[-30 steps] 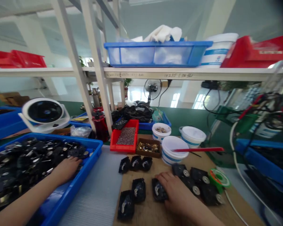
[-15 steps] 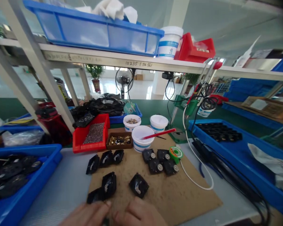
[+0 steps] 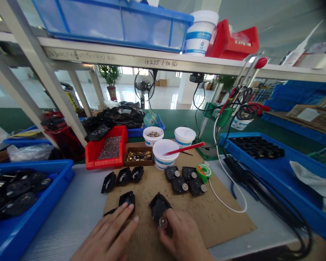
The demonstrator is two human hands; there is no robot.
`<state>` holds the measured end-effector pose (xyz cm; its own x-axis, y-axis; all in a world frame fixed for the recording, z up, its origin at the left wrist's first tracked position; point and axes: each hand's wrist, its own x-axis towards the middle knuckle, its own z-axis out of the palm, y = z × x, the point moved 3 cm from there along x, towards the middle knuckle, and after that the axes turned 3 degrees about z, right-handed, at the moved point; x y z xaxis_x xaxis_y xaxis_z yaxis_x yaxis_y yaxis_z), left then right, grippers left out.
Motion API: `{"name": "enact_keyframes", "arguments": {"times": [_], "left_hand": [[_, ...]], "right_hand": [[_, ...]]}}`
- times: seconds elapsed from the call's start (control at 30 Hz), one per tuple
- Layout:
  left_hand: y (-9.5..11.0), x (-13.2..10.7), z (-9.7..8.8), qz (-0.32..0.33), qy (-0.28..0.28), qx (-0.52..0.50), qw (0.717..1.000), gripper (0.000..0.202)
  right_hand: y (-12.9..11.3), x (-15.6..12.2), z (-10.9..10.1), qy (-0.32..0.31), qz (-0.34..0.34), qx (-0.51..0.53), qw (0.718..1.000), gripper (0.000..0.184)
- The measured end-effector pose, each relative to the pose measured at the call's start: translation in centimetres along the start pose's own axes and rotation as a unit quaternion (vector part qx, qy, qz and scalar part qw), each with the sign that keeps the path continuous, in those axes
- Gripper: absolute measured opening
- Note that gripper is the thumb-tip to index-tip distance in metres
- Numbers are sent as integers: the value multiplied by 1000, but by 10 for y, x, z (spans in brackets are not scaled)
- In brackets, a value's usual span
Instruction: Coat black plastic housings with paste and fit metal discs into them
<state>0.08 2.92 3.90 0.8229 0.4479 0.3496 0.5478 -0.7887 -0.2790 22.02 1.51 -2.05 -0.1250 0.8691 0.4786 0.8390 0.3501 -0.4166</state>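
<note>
My right hand [image 3: 182, 232] is clamping a black moulded plastic housing [image 3: 158, 206] at its lower corner, with the fingers and thumb closed together around it. A small round silver metal disc [image 3: 163, 222] is sitting at that corner, right against my fingers. My left hand [image 3: 105, 232] is lying open just beside it, fingers spread apart and gripping nothing, with its fingertips [image 3: 129, 206] reaching a second black plastic housing [image 3: 126, 198]. A thin black piece [image 3: 110, 212] is poking out just past those fingers.

Both hands are working over a brown corrugated cardboard sheet [image 3: 220, 221]. Ahead of my left hand, a row of three black plastic housings [image 3: 123, 176] is lying on the sheet. Ahead of my right hand, a cluster of four black housings with silver discs [image 3: 183, 180] is sitting beside a green-and-white wire spool [image 3: 203, 172].

Farther ahead of my grip are a brown tray of small brass parts [image 3: 138, 156], a red plastic tray of dark granules [image 3: 105, 148], and a white plastic tub [image 3: 162, 154] with a red stick [image 3: 184, 148] lying across it. Left of my left hand, a blue plastic bin [image 3: 67, 174] is holding more black housings.
</note>
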Motion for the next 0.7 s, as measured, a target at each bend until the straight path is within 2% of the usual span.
{"name": "enact_keyframes", "arguments": {"times": [0.07,0.17,0.27,0.43,0.7], "left_hand": [[-13,-9,-5,-19,39,12,999,54],[-26,-25,-4,2,61,26,998,49],[-32,-37,1,6,53,29,998,50],[-39,-50,6,-23,26,13,999,53],[-38,-51,8,-58,5,-32,998,53]], "right_hand": [[4,7,-1,-9,31,-14,999,18],[6,15,2,-20,48,-34,998,20],[4,18,5,-33,53,-56,996,21],[3,16,1,-56,55,-83,993,23],[7,20,-4,-105,33,-89,990,26]]}}
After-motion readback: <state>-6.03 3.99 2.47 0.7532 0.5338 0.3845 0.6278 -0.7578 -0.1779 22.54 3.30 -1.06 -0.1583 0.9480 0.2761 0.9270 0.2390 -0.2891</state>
